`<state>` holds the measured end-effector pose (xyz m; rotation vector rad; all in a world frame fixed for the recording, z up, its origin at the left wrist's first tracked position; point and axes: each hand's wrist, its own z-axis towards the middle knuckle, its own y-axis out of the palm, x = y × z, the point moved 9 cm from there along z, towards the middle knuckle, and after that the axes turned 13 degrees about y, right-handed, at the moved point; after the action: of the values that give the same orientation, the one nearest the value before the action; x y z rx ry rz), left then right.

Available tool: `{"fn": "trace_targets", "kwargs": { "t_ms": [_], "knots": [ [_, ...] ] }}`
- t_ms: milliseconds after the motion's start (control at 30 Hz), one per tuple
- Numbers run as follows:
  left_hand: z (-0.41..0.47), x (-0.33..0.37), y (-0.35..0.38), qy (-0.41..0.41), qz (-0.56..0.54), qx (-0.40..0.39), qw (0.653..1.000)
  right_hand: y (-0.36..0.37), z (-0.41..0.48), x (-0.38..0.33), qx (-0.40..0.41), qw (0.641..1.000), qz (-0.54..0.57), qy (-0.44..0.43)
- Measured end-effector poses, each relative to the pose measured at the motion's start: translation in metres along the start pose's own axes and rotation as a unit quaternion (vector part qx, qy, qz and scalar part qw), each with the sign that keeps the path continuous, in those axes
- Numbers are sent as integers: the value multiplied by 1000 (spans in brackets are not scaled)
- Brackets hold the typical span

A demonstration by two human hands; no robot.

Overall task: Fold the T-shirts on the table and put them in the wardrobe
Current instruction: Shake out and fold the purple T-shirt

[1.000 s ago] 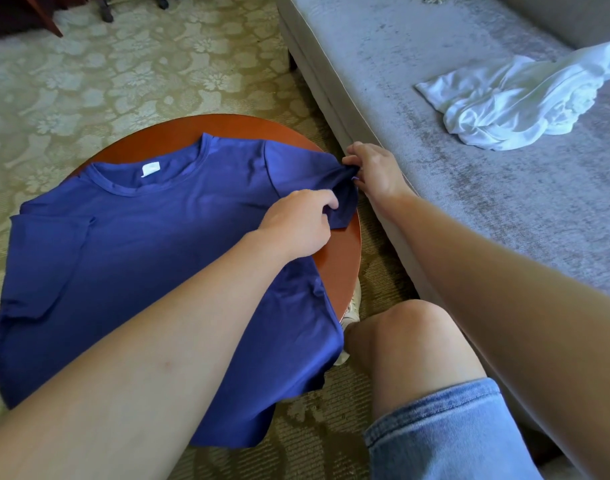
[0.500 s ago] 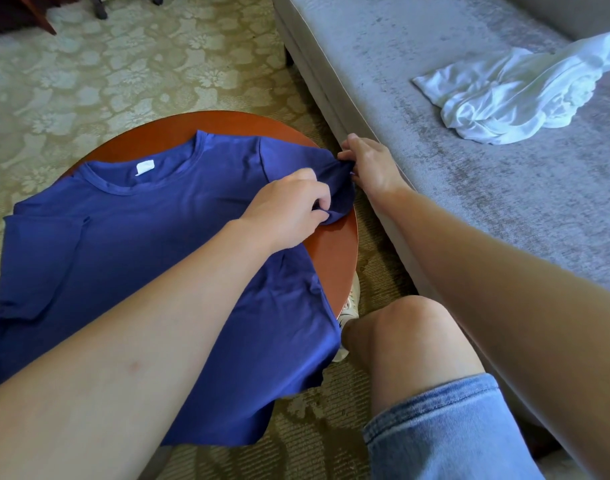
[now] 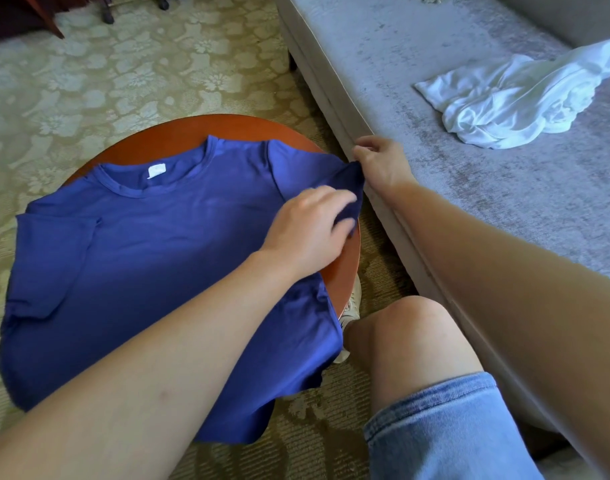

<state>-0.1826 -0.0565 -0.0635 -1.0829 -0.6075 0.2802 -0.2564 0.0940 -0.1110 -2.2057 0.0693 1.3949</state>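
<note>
Round table [image 3: 165, 131]: blue T-shirt [image 3: 151, 258] flat (collar pointing away); left hand [image 3: 308, 233] and right hand [image 3: 381, 164] grip 1 sleeve [image 3: 348, 180].

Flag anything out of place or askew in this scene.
The white T-shirt lies crumpled on the sofa, not on the table. The blue T-shirt overhangs the table's near edge, and its sleeve is bunched between the left hand and right hand.
</note>
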Motion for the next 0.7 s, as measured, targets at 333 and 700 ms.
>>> {"fn": "trace_targets", "kwargs": {
  "t_ms": [333, 700],
  "knots": [
    [-78, -104, 16, -298, 101, -200, 928, -1, -31, 47, -4, 996, 41, 81],
    [-76, -100, 12, -291, 82, -169, 938, 33, -60, 47, -73, 997, 1, 38]
  ]
}}
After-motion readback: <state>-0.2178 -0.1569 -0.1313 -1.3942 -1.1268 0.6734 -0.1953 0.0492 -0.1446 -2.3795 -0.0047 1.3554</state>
